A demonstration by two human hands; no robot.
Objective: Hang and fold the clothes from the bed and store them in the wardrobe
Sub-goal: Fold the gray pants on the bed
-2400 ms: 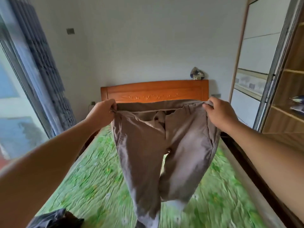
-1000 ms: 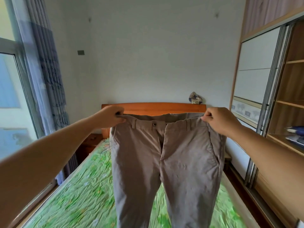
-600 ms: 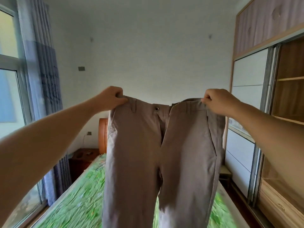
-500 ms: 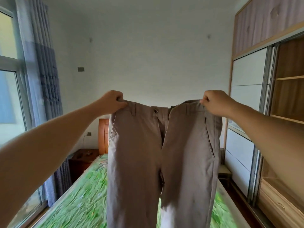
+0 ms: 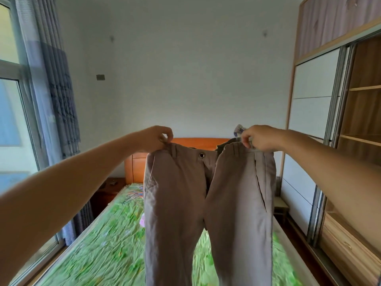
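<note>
Far left: window (image 5: 12,141), with a grey-blue curtain (image 5: 59,89) hanging at its right edge. Below the curtain, beside the far left corner of the bed, stands a dark wooden nightstand (image 5: 107,193).

Bed (image 5: 107,248): a wrinkled green patterned sheet runs near to far down the middle of the view. Its orange wooden headboard (image 5: 136,166) is against the far wall.

Left hand (image 5: 156,139): raised in front of the person, arm extended. The fingers are curled, and thumb and forefinger pinch the left end of the waistband.

Trousers (image 5: 185,203): grey-brown, held up in the air by the waistband between the two hands, front facing the camera. The waistband spans hand to hand. The fly is open, with a metal button (image 5: 201,155) showing on the left flap. Both legs hang straight down in front of the bed and run out of the bottom of the view. Whether the cuffs touch the sheet cannot be told.

Right hand (image 5: 259,138): level with the left. The fingers are curled, pinching the right end of the waistband.

Right: wardrobe (image 5: 329,27) along the right wall. A white sliding door (image 5: 309,120) covers the far section. The near section stands open, showing wooden shelves (image 5: 365,87). The trousers hang well apart from the wardrobe.
</note>
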